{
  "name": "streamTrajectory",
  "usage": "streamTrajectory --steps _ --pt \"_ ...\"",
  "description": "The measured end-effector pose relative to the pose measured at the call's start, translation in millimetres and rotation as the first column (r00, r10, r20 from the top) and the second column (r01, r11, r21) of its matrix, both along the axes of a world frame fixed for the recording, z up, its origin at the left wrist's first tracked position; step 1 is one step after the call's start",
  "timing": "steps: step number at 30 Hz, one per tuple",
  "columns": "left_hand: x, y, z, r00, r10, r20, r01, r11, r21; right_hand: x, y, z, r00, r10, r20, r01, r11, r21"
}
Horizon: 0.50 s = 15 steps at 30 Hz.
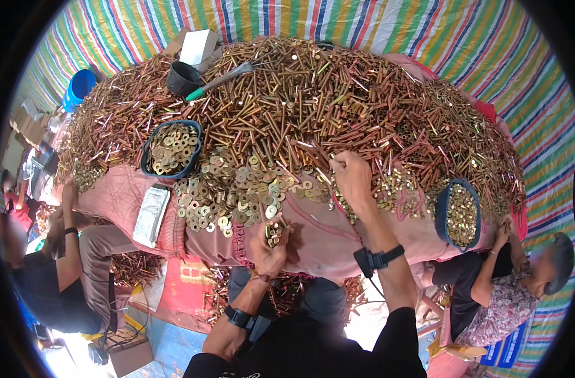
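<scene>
My left hand (270,253) is closed round a small bundle of brass-coloured metal rods (273,234), their round ends pointing up. It hovers at the near edge of the pink cloth, just below the loose washers (227,198). My right hand (352,176) reaches to the near side of a big heap of copper-coloured metal rods (350,94). Its thumb and fingers are pinched together; what lies between them is too small to make out. Small brass-coloured nuts (394,189) lie scattered to the right of that hand.
A blue basket of washers (173,150) stands left, a blue basket of nuts (462,214) right. A black bucket (183,79) and a green-handled tool (218,82) rest on the heap. A silvery packet (151,216) lies on the pink cloth (202,244). People sit at both sides.
</scene>
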<state>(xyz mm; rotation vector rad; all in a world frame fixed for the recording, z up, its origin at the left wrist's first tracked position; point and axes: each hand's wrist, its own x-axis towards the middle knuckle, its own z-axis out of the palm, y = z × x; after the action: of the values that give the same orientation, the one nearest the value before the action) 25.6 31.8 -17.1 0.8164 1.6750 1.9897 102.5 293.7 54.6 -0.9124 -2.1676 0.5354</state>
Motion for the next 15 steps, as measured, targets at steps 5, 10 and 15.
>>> streamTrajectory --steps 5,10,15 --pt "-1 -1 7 1.0 -0.012 -0.022 0.013 1.0 0.01 21 -67 -14 0.96 0.213 0.184 -0.198 0.976 -0.094" --pt "-1 -1 7 0.998 0.004 -0.062 -0.007 0.999 -0.051 12 -98 -27 0.923 0.25 0.291 -0.272 0.962 0.036" --pt "-2 0 8 0.99 0.041 -0.136 -0.049 0.997 -0.059 -21 -94 -40 0.932 0.14 0.335 -0.177 0.981 0.082"
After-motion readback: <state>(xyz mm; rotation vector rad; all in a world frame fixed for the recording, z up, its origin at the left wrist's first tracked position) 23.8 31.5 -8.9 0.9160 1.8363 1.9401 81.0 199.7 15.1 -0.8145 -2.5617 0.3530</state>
